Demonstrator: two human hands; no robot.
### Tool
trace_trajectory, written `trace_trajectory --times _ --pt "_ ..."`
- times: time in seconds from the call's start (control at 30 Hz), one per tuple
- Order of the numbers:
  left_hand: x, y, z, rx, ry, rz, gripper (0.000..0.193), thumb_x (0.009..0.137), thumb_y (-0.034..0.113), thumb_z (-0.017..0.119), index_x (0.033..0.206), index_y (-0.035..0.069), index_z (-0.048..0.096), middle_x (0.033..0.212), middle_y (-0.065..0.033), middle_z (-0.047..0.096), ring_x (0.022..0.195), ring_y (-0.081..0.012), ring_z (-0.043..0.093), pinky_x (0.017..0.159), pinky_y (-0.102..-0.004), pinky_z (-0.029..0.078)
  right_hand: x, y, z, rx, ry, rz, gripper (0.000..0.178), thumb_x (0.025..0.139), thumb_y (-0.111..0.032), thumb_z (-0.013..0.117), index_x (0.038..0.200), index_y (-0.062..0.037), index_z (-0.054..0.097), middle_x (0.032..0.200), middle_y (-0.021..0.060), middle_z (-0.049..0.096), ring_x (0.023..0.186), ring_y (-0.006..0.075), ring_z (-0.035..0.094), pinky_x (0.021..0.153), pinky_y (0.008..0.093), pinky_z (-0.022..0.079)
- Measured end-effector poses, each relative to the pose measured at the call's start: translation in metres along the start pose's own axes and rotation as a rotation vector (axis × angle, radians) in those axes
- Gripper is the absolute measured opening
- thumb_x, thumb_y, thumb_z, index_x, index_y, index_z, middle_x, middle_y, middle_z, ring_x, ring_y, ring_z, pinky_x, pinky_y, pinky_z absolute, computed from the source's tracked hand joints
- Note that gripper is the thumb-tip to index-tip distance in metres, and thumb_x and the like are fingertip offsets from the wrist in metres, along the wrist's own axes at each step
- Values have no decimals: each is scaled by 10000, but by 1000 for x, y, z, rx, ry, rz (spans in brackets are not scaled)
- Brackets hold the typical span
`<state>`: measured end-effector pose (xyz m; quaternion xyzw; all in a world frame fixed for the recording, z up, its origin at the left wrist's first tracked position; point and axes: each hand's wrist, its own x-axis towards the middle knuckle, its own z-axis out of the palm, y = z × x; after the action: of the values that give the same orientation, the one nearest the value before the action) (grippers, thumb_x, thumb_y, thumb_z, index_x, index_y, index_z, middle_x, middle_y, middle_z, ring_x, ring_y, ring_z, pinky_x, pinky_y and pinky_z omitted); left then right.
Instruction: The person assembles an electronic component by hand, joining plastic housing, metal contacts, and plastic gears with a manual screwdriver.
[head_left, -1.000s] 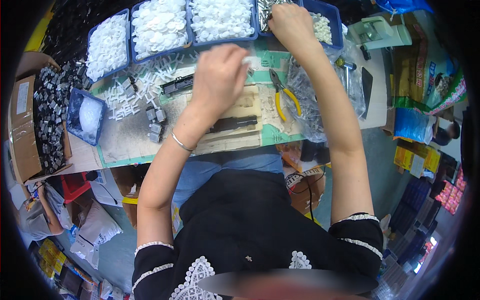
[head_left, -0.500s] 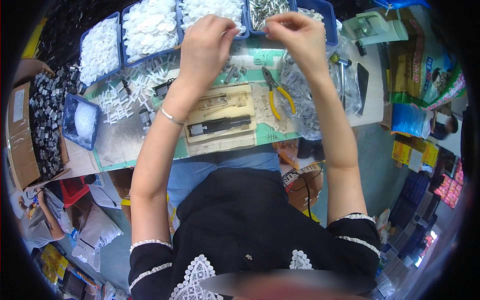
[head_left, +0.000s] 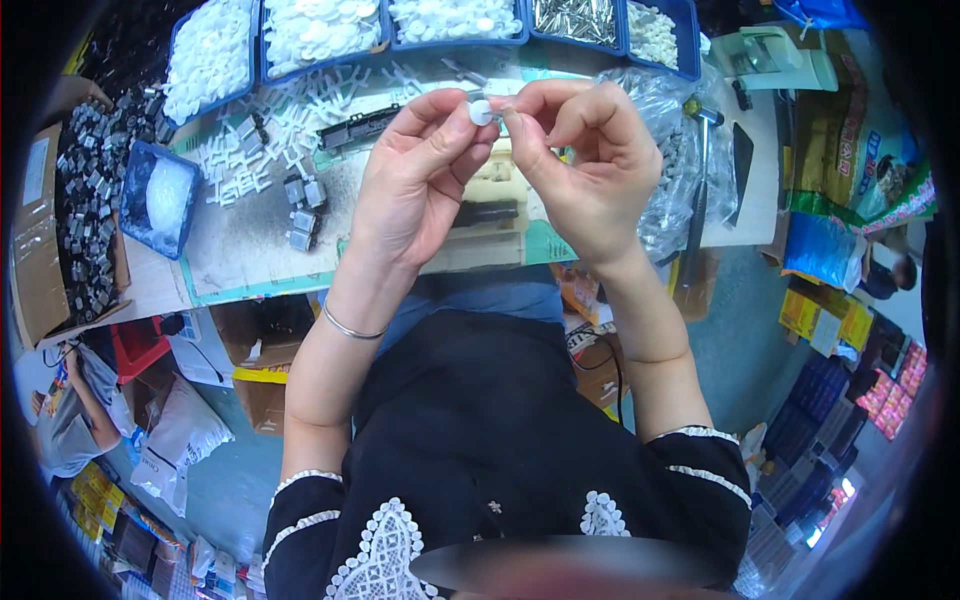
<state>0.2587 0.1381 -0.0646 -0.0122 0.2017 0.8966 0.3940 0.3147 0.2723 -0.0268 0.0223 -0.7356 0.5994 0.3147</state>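
Note:
Above the table's middle, my left hand (head_left: 415,185) pinches a small white plastic disc (head_left: 480,112) between thumb and fingertips. My right hand (head_left: 590,165) is closed right beside it, its thumb and forefinger pinching something small against the disc's edge. That piece is mostly hidden by the fingers, so I cannot make out its kind. Below the hands lies a cream-coloured holding block (head_left: 500,182) with a long black part (head_left: 485,213) in it, partly covered by my right hand. Another long black part (head_left: 355,130) rests left of my left hand.
Blue bins along the back hold white discs (head_left: 325,35), metal pins (head_left: 575,20) and small white pieces (head_left: 652,38). White plastic parts (head_left: 240,170) and several metal-and-black pieces (head_left: 303,210) lie left. A plastic bag (head_left: 665,200) and hammer (head_left: 697,170) lie right.
Both hands have drawn back from the bins toward me and come together. The white disc now shows between them. The long black part at left now lies farther right.

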Motion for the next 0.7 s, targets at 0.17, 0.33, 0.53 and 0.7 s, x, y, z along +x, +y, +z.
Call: trace_trajectory --times 0.17,0.33,0.53,0.7 --pt "-24 -7 5 237 77 222 260 839 28 656 1061 22 520 961 -101 646 855 -177 655 741 -257 538 -12 -5 0 -108 -70 10 132 764 52 668 744 7 545 812 91 669 766 107 650 701 237 533" --pt "-56 -14 -21 1335 -53 871 267 750 -83 686 955 10 542 895 -135 665 760 -183 668 644 -258 538 -41 -23 -2 55 -194 575 97 804 -24 674 856 32 615 858 91 684 814 122 663 731 244 531" --pt "-77 -6 -50 1843 -549 1066 157 722 34 648 863 7 584 957 -188 651 781 -284 676 621 -306 561 -59 -23 -2 -507 -529 280 95 745 -53 667 801 -11 602 980 115 528 949 302 463 818 374 400" --pt "-83 0 -59 1909 -478 1019 167 709 30 651 867 -10 613 960 -179 642 816 -283 668 636 -319 561 -64 0 12 -651 -559 53 127 720 -76 677 812 -47 596 1012 77 534 975 262 470 827 364 387"
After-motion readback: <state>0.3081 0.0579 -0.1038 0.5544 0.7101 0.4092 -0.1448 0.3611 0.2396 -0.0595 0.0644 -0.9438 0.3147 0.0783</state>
